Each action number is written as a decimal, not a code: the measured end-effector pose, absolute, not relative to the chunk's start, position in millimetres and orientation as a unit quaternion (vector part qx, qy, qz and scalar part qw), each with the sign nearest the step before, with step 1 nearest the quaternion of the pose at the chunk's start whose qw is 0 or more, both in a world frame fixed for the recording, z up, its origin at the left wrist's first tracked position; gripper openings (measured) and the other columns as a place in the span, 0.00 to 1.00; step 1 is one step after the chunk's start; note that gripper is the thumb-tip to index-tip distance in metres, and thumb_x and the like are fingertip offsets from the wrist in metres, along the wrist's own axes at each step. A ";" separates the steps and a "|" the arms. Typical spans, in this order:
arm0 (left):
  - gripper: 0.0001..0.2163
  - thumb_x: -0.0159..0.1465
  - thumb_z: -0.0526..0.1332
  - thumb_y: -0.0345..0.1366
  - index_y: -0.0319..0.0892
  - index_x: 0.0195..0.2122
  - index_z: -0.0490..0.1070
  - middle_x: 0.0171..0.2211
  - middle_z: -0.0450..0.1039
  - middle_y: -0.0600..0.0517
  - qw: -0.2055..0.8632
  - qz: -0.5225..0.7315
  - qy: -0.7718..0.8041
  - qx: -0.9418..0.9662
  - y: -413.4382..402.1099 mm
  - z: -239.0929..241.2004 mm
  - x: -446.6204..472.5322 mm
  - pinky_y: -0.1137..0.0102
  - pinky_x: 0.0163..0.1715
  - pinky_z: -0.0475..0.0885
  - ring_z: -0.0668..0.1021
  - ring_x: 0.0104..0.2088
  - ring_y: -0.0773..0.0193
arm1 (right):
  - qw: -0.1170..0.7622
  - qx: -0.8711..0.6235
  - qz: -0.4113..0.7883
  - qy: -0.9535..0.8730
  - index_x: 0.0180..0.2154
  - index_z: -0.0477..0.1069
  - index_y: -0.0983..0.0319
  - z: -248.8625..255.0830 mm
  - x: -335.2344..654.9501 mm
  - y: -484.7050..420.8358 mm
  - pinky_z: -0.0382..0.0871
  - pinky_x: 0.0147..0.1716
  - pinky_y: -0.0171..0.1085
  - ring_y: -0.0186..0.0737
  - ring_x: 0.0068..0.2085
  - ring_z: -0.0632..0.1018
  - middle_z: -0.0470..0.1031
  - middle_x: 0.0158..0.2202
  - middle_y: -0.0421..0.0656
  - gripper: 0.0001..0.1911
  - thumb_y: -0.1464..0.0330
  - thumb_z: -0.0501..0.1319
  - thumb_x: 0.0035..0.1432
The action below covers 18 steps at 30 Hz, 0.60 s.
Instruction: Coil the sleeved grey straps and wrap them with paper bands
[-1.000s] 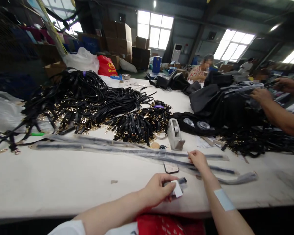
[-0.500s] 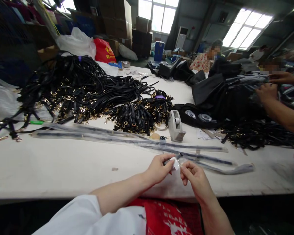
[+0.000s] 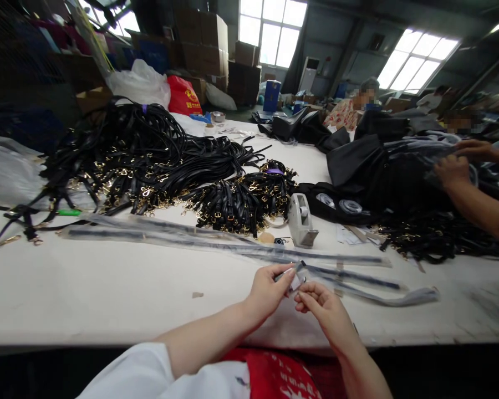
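Observation:
My left hand (image 3: pixel 268 289) and my right hand (image 3: pixel 321 306) meet just above the near edge of the white table (image 3: pixel 108 293). Between their pinched fingertips is a small white tag on a dark strap end (image 3: pixel 296 279). The left hand grips the strap end and tag; the right hand's fingers pinch at the tag from the right. Long black straps in clear plastic sleeves (image 3: pixel 216 244) lie across the table just beyond my hands.
A big heap of black straps with gold buckles (image 3: pixel 149 160) fills the table's left and middle. A grey tape dispenser (image 3: pixel 300 220) stands behind my hands. Black bags (image 3: pixel 382 166) are piled at right, where another person's hands (image 3: pixel 453 169) work. Boxes stand at the back.
My right hand came back from the sleeved straps to meet the left hand at the tag. The left hand lifted the strap end off the table's edge.

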State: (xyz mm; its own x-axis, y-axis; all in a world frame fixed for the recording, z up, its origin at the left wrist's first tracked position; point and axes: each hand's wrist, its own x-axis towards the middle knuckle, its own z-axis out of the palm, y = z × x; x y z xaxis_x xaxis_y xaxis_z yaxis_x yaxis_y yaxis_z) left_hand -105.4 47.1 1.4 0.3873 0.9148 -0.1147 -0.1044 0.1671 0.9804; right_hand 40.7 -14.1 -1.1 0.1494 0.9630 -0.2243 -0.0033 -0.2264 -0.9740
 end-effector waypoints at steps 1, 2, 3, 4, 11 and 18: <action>0.19 0.61 0.62 0.47 0.36 0.44 0.79 0.31 0.75 0.46 0.630 0.401 0.389 0.539 46.1 2.7 -105.6 0.73 0.23 0.69 0.73 0.26 0.66 | 0.483 -0.591 0.507 -0.400 0.30 0.73 0.63 -0.3 37.6 -13.7 0.70 0.28 0.36 0.39 0.27 0.77 0.78 0.27 0.44 0.24 0.49 0.71 0.46; 0.18 0.62 0.61 0.46 0.38 0.44 0.80 0.35 0.75 0.45 0.601 0.414 0.382 0.567 44.7 3.8 -105.9 0.73 0.26 0.71 0.75 0.30 0.63 | 0.494 -0.590 0.502 -0.395 0.29 0.73 0.63 0.3 34.2 -13.1 0.70 0.28 0.36 0.39 0.26 0.77 0.78 0.26 0.44 0.23 0.49 0.70 0.46; 0.16 0.63 0.60 0.45 0.40 0.43 0.80 0.38 0.75 0.44 0.571 0.426 0.374 0.594 43.2 4.5 -106.3 0.72 0.29 0.73 0.76 0.35 0.61 | 0.507 -0.588 0.495 -0.390 0.29 0.73 0.63 0.9 30.6 -12.4 0.70 0.27 0.35 0.38 0.26 0.76 0.77 0.25 0.43 0.23 0.49 0.70 0.47; 0.15 0.64 0.60 0.44 0.41 0.44 0.80 0.40 0.74 0.43 0.543 0.436 0.367 0.616 41.6 5.1 -106.8 0.71 0.31 0.74 0.76 0.39 0.59 | 0.521 -0.586 0.487 -0.384 0.28 0.73 0.63 1.3 27.0 -11.5 0.70 0.27 0.35 0.38 0.25 0.76 0.76 0.23 0.42 0.22 0.50 0.70 0.47; 0.16 0.67 0.57 0.45 0.46 0.50 0.77 0.43 0.72 0.44 0.534 0.439 0.309 0.654 25.2 10.4 -108.3 0.73 0.23 0.74 0.75 0.29 0.65 | 0.580 -0.584 0.437 -0.363 0.24 0.72 0.62 7.5 11.3 -5.5 0.67 0.19 0.33 0.34 0.17 0.70 0.70 0.17 0.37 0.20 0.52 0.70 0.46; 0.19 0.60 0.62 0.54 0.46 0.42 0.80 0.46 0.74 0.43 0.555 0.465 0.327 0.608 21.6 13.8 -99.4 0.67 0.39 0.77 0.77 0.43 0.53 | 0.537 -0.635 0.384 -0.402 0.19 0.71 0.62 9.5 18.8 -9.3 0.56 0.15 0.31 0.32 0.16 0.66 0.69 0.14 0.38 0.12 0.63 0.65 0.50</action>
